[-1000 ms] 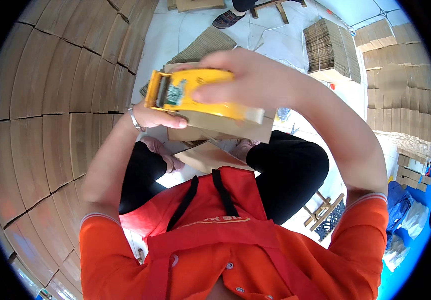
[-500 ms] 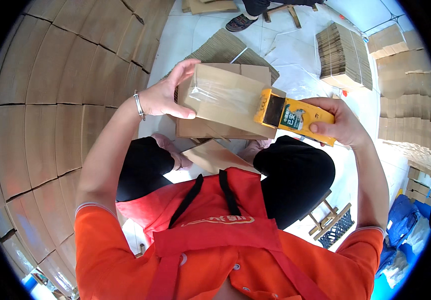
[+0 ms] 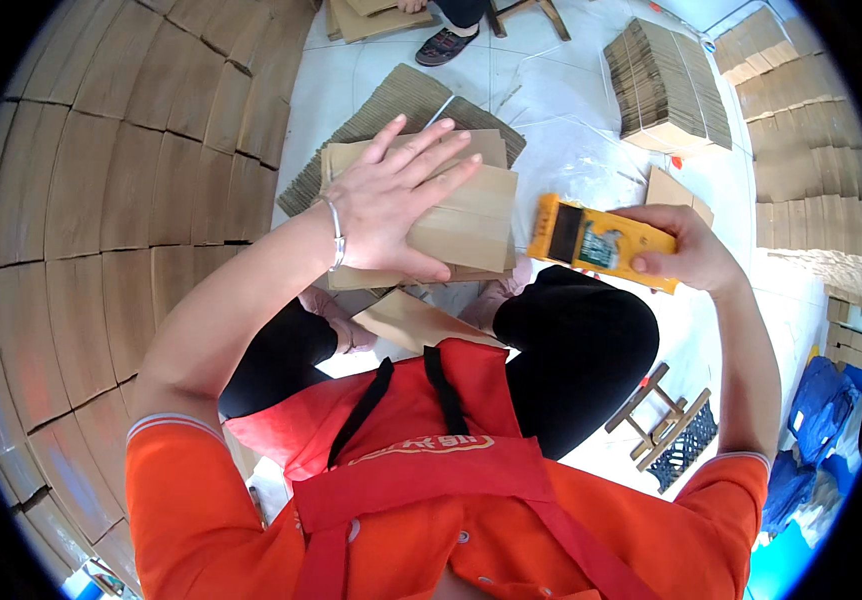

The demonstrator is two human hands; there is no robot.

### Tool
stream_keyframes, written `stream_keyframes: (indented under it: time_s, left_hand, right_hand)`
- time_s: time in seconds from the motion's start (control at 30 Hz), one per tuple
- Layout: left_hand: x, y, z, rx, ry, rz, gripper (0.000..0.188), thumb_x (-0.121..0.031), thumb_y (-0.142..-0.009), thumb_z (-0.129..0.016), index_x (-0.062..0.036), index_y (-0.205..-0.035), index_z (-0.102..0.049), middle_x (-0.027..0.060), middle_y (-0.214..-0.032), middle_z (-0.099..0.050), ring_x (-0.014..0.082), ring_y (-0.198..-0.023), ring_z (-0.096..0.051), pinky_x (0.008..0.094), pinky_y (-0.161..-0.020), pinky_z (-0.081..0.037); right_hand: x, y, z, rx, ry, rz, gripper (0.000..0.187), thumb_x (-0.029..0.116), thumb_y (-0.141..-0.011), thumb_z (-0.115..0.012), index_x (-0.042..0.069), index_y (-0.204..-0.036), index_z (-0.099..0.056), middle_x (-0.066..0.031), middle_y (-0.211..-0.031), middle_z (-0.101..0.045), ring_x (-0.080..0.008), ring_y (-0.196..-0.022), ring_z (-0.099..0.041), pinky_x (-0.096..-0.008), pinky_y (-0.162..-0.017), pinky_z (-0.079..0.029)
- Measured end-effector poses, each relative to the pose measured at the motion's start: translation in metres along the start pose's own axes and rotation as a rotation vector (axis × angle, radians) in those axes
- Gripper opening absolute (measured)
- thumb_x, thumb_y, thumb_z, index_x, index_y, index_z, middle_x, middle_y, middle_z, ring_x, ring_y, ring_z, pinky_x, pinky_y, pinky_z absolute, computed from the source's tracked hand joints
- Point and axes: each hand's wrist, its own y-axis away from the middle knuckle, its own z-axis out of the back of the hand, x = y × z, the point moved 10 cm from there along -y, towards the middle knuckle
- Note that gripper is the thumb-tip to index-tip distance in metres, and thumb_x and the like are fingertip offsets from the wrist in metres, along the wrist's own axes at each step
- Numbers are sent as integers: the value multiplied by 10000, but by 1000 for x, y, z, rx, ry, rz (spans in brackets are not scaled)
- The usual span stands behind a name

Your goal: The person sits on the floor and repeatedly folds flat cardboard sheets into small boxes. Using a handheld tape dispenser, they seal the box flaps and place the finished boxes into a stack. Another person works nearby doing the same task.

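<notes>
My left hand (image 3: 396, 195), with a bracelet at its wrist, lies spread over a brown cardboard box (image 3: 481, 215) in front of my knees. Its fingers are apart, and the palm covers the box's left part. To the right of the box, my right hand (image 3: 686, 250) grips a yellow tape dispenser (image 3: 606, 245) with a dark front end. A small gap separates the dispenser from the box. More cardboard (image 3: 491, 147) shows behind and under the box. Between my feet is another piece of cardboard (image 3: 419, 320).
Stacked boxes (image 3: 101, 210) form a wall on the left. Flat cardboard bundles lie beyond the box (image 3: 401, 95) and at the far right (image 3: 666, 90). Another person's shoe (image 3: 446, 47) shows at the top. A wooden folding stool (image 3: 671, 425) stands beside my right knee.
My left hand has gone from holding the box's left end to lying spread on top. The tape dispenser has come off the box, which now sits lower. The view has shifted slightly.
</notes>
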Motion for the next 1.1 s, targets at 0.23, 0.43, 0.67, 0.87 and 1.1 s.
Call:
stream_keyframes:
  time_s: [0.23, 0.43, 0.67, 0.87, 1.1]
  left_hand:
    - [-11, -4, -1, 32, -69, -63, 1069, -547, -649, -794, -190, -1534, -312, 117, -1600, -242, 293, -1503, -151, 557, -1206, -69]
    - [-51, -14, -14, 191, -53, -449, 827, -417, -732, -756, -121, -1439, -444, 112, -1538, -359, 235, -1479, -242, 539, -1212, -109]
    - [-76, -52, -69, 912, -353, -412, 475, -485, -819, -633, -66, -1022, -728, 68, -1065, -707, 229, -1164, -608, 526, -1206, -109]
    - [-89, -68, -33, 644, -341, -335, 689, -539, -773, -669, -98, -1298, -599, 103, -1304, -607, 217, -1327, -478, 593, -1186, -36]
    - [43, 51, -7, 399, 180, 463, 1337, -580, -461, -853, -91, -1534, -224, 168, -1526, -319, 343, -1446, -251, 641, -1158, -94]
  right_hand:
    - [-48, -4, 6, 3, 139, -95, 580, 336, -765, -767, 13, -1233, -655, -125, -1052, -706, -196, -920, -666, -307, -838, -541]
    - [-11, -70, -69, 26, 548, -39, 465, 386, -782, -693, 90, -1141, -697, -167, -948, -709, -302, -889, -689, -391, -815, -543]
    - [-8, -43, -48, -327, 490, -104, 481, 430, -796, -683, 111, -1156, -685, -171, -930, -710, -341, -864, -685, -417, -776, -542]
    - [-53, 1, -6, -799, -338, -70, 417, 201, -890, -702, -40, -1223, -636, -79, -900, -699, -121, -745, -632, -283, -638, -527]
    - [-88, -22, 16, -872, 38, 88, 416, 277, -898, -679, -28, -1182, -666, -137, -988, -716, -201, -882, -664, -348, -803, -527]
